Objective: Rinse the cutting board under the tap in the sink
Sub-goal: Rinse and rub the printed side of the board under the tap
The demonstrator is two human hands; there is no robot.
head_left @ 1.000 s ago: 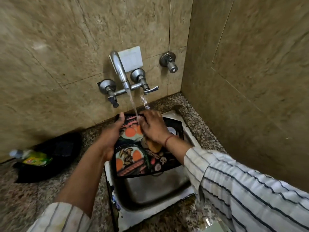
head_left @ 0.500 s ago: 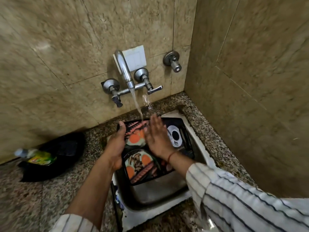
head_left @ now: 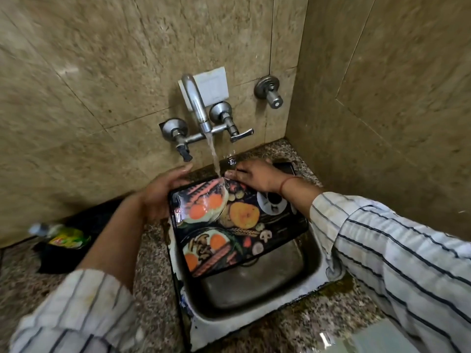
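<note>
The cutting board [head_left: 239,225], black with printed eggs, sausages and mushrooms, leans tilted over the steel sink [head_left: 254,289]. Water runs from the wall tap [head_left: 196,103] onto the board's far left corner and spreads there. My left hand [head_left: 160,192] grips the board's far left edge. My right hand [head_left: 254,177] rests on the far top edge, fingers flat beside the stream. A red thread circles that wrist.
A dark cloth or bag [head_left: 63,238] with a green-labelled bottle [head_left: 63,236] lies on the speckled granite counter [head_left: 153,276] at left. A second valve [head_left: 270,94] sticks out of the tiled wall. The right wall [head_left: 382,123] closes the corner. A dark flat object [head_left: 285,168] lies behind the sink.
My right hand slid from the board's middle up to its far top edge. The board's face is now more exposed, with water landing on its upper left corner.
</note>
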